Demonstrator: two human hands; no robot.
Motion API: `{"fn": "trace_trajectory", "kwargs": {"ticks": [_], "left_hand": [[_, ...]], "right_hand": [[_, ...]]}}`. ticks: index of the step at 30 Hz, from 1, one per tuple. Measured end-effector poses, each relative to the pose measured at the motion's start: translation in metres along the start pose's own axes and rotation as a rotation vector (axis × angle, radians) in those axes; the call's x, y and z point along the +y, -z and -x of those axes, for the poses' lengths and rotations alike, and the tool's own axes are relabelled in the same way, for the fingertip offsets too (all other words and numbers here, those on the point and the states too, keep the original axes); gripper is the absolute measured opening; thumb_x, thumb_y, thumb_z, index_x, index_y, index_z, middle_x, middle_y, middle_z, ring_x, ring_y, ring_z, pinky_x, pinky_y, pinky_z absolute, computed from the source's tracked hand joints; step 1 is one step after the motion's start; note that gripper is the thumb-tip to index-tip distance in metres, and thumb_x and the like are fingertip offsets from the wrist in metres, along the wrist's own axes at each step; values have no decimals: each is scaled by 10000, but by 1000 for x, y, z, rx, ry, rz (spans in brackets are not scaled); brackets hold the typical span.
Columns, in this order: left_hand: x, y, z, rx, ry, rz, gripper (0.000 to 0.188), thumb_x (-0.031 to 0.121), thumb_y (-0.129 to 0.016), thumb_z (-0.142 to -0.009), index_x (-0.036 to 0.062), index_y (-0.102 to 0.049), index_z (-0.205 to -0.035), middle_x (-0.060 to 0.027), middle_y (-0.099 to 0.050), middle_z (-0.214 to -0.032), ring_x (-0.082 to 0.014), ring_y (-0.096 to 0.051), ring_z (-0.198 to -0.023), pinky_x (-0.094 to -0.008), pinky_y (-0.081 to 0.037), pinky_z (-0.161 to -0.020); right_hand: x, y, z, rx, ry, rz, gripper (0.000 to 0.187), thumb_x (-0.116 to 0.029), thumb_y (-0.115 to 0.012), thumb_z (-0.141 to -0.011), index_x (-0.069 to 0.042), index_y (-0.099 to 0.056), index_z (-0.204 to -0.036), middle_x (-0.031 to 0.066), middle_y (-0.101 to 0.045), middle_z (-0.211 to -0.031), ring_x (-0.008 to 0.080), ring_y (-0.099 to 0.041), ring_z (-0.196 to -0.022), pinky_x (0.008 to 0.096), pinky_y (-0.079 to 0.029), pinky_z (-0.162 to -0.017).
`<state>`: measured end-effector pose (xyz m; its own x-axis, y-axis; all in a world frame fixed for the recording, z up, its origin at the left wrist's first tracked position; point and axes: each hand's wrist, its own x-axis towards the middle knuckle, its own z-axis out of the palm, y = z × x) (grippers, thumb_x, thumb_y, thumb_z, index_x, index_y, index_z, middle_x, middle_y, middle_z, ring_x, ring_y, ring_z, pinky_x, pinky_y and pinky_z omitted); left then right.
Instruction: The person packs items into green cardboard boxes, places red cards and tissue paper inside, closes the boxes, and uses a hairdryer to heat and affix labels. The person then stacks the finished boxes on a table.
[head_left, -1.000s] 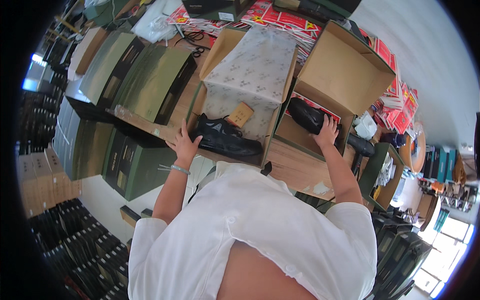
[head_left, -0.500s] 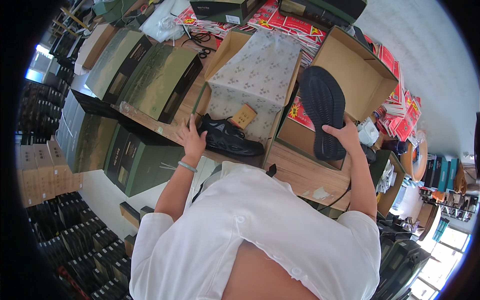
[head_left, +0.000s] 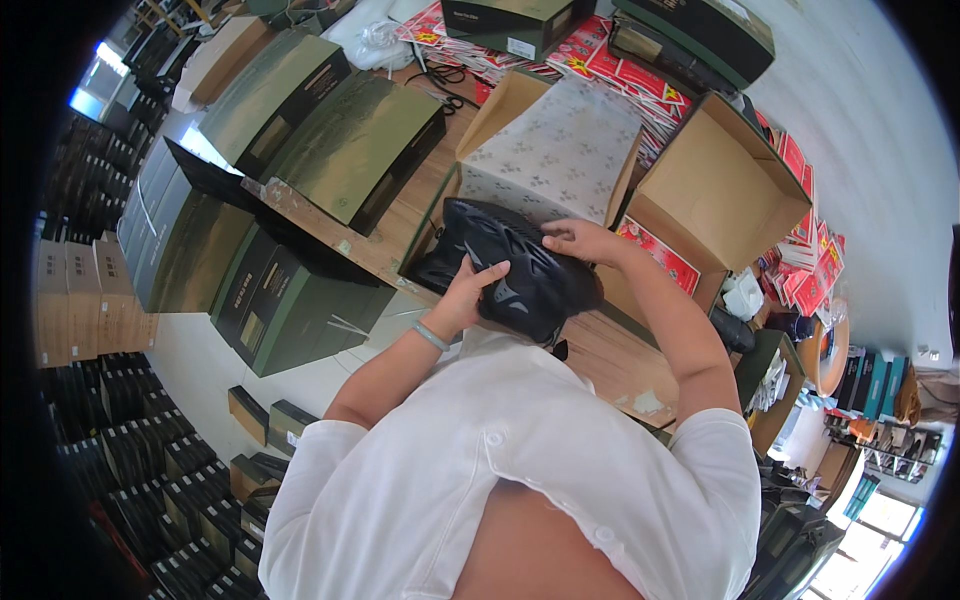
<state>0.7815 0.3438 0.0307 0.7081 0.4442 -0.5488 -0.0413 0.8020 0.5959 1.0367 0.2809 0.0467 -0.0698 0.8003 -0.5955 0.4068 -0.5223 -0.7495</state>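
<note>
A black sports shoe (head_left: 525,285) with grey side marks is tilted over the near end of an open shoebox (head_left: 433,215). My left hand (head_left: 466,297) grips its near side, thumb lying across the upper. From the right, my right hand (head_left: 582,242) takes hold of its upper edge, fingers bent. More black shoe parts show beside my left hand inside the box; where one shoe ends and the other begins I cannot tell. Patterned tissue paper (head_left: 560,140) stands up from the box behind the shoe.
An empty box lid (head_left: 730,190) leans at right, a red printed card (head_left: 665,255) beside it. Green shoeboxes (head_left: 350,150) stand at left, others at the back among stacks of red cards (head_left: 640,85). The wooden table edge (head_left: 350,245) runs close to me.
My right hand has brought its shoe leftward from the lid to the open box. My left hand has moved right and now grips a shoe. The view has shifted slightly.
</note>
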Motion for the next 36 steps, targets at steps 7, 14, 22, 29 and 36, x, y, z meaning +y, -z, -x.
{"fn": "trace_trajectory", "kwargs": {"ticks": [7,14,22,29,36], "left_hand": [[-31,15,-40,121,-283,32,868,93,-758,-822,81,-172,-1462,-134,-445,-1335,-253,-495,-1202,-394,-461,-995],[-43,22,-94,167,-191,162,847,98,-733,-849,137,-168,-1478,-114,-457,-1326,-260,-495,-1203,-414,-469,-974],[-69,38,-137,331,-104,111,894,31,-680,-864,122,-59,-1501,-136,-438,-1348,-277,-491,-1204,-412,-445,-998],[-31,-9,-123,832,-27,-931,928,128,-642,-824,28,-31,-1515,-282,-316,-1440,-426,-310,-1352,-484,-272,-1123],[-38,39,-94,130,-591,-1971,542,404,-507,-956,330,-357,-1472,-120,-118,-1600,-372,-142,-1458,-622,-282,-1069]], "right_hand": [[-30,-6,-27,-65,47,427,948,-431,-825,-652,17,-433,-1390,222,-533,-1334,337,-501,-1244,361,-409,-1022],[3,-20,-66,332,89,536,812,-168,-824,-644,-72,-468,-1368,174,-564,-1295,357,-538,-1181,412,-448,-984],[22,-53,-84,576,55,625,620,-15,-680,-709,-80,-512,-1303,136,-579,-1270,352,-536,-1143,443,-448,-964],[39,-82,-87,686,53,723,762,67,-668,-685,-57,-429,-1398,140,-501,-1370,330,-470,-1239,422,-381,-1057],[55,-65,-51,912,346,84,380,30,-594,-786,-30,-611,-1161,158,-610,-1209,345,-537,-1181,408,-415,-1031]]}}
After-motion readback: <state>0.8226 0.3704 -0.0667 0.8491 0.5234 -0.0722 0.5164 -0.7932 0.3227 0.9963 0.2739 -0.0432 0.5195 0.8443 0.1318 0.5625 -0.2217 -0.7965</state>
